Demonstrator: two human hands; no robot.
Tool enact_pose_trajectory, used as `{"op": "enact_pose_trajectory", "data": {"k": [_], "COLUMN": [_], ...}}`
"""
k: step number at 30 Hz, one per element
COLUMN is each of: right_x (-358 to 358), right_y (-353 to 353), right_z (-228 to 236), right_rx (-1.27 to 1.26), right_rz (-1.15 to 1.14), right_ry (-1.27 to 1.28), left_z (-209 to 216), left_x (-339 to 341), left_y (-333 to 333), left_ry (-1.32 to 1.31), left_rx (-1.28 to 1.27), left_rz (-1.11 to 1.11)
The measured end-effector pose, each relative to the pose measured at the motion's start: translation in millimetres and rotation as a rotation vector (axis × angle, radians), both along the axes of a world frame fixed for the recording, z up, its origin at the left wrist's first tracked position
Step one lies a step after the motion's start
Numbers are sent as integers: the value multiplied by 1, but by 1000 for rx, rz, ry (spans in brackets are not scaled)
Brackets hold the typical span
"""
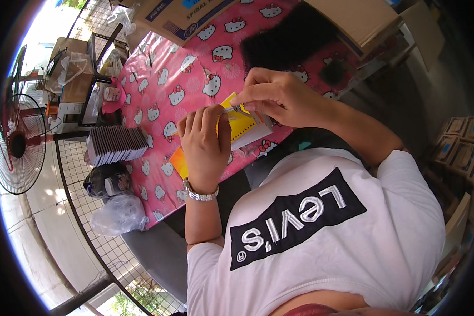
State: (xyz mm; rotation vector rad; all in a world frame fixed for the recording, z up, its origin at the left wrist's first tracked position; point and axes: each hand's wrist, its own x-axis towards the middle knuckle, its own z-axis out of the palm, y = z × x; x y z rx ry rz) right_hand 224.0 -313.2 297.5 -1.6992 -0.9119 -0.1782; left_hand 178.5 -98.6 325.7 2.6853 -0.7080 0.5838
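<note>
A yellow notebook (236, 131) with a row of punched holes and white pages lies near the table's front edge. My left hand (205, 134), a silver watch at its wrist, is closed over the notebook's left part, fingers curled and thumb along it. Just to the right, my right hand (279, 97) is pinched above the notebook's far edge, thumb and forefinger together. Whatever those fingertips hold is too small to make out. An orange-yellow cover (179, 164) shows to the left of my left wrist.
Pink patterned cloth (160, 97) covers the table. A row of dark-edged notebooks (117, 146) stands at its left edge, near a clear plastic bag (118, 216). Cardboard boxes (181, 18) and a black mesh-like piece (287, 39) lie at the back. A fan (18, 142) stands far left.
</note>
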Motion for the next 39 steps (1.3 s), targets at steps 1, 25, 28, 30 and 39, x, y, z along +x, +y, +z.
{"op": "enact_pose_trajectory", "data": {"k": [1, 25, 28, 30, 39], "right_x": [-1, 40, 52, 62, 80], "right_y": [-1, -169, -129, -89, -15], "right_z": [1, -212, -126, -66, 36], "right_rx": [-38, -1058, -1034, -483, -161], "right_rz": [24, -835, -497, -200, 682], "right_ry": [91, -209, 477, 412, 772], "left_z": [0, -1, -5, -15, -9], "left_x": [-1, -6, -19, -11, 0], "left_y": [0, 7, 3, 12, -7], "left_ry": [-7, 24, -61, 16, 11], "left_rx": [6, 17, 99, 4, -24], "left_rz": [2, -135, 158, 96, 107]}}
